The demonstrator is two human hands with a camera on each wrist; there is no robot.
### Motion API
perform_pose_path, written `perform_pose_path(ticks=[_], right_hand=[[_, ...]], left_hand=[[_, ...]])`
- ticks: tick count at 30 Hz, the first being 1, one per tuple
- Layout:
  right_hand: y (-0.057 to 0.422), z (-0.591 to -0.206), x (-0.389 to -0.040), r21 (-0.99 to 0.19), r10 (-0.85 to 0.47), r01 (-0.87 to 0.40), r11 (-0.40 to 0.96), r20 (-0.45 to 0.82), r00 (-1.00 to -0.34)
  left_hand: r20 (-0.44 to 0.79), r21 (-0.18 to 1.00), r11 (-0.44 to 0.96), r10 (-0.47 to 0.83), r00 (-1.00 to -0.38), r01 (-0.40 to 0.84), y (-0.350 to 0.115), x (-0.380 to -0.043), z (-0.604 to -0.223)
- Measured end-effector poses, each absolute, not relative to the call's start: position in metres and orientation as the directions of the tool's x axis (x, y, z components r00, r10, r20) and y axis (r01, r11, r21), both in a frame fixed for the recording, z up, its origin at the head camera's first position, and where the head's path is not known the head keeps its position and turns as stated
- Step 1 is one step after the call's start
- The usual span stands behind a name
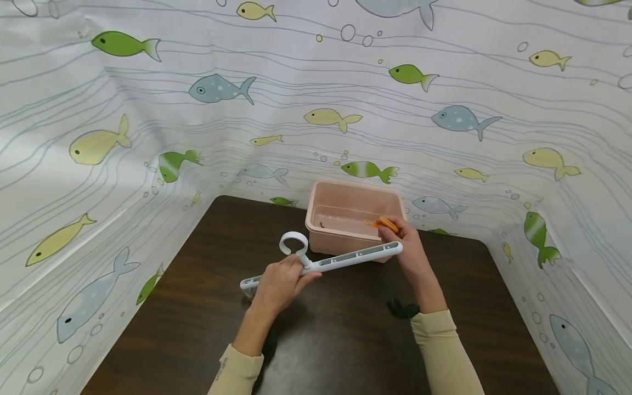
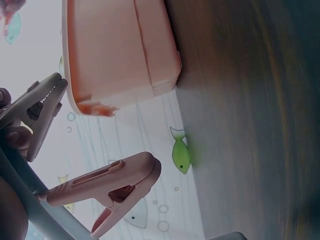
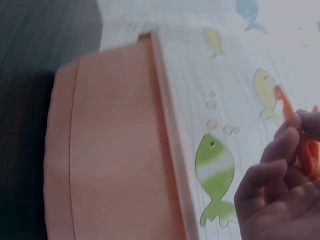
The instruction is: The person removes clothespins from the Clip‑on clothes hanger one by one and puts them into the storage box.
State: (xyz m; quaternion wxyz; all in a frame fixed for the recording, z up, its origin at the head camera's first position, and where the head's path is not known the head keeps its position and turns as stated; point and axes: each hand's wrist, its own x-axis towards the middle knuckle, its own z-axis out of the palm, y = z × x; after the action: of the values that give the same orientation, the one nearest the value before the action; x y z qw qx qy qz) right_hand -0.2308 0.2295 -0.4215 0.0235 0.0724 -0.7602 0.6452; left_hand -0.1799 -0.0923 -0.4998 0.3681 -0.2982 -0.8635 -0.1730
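My left hand (image 1: 278, 285) grips a white clip hanger (image 1: 355, 256) near its middle, just below the curved hook. The bar is tilted, its right end higher and in front of the bin. In the left wrist view, a pinkish clip (image 2: 107, 187) hangs from the bar, and a paler clip (image 2: 37, 112) shows by the fingers. My right hand (image 1: 402, 238) pinches a small orange clip (image 1: 389, 224) above the bin's right front rim. A thin looped end sticks out leftward from it. In the right wrist view, curled fingers partly hide the orange clip (image 3: 306, 150).
A pink plastic bin (image 1: 340, 241) stands at the back of the dark wooden table (image 1: 331, 340). Something small and dark (image 1: 322, 224) lies inside at its left. A white sheet (image 1: 296, 66) printed with fish surrounds the table at the back and both sides.
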Motion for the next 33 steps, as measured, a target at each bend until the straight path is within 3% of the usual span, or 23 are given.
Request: perform_pose_path(ticks=[9, 20, 33], right_hand=[[0.236, -0.438, -0.246, -0.933, -0.062, -0.195, 0.302, 0.185, -0.981], [0.237, -0.454, -0.258, -0.842, 0.013, -0.155, 0.517, 0.189, -0.982], [0.229, -0.445, -0.254, -0.799, -0.025, -0.194, 0.568, 0.219, -0.975]], left_hand=[[0.719, 0.078, 0.766, 0.4, -0.568, 0.638, -0.09, -0.179, -0.501], [0.705, 0.092, 0.771, 0.396, -0.588, 0.631, -0.088, -0.18, -0.5], [0.695, 0.11, 0.765, 0.397, -0.599, 0.635, -0.084, -0.179, -0.502]])
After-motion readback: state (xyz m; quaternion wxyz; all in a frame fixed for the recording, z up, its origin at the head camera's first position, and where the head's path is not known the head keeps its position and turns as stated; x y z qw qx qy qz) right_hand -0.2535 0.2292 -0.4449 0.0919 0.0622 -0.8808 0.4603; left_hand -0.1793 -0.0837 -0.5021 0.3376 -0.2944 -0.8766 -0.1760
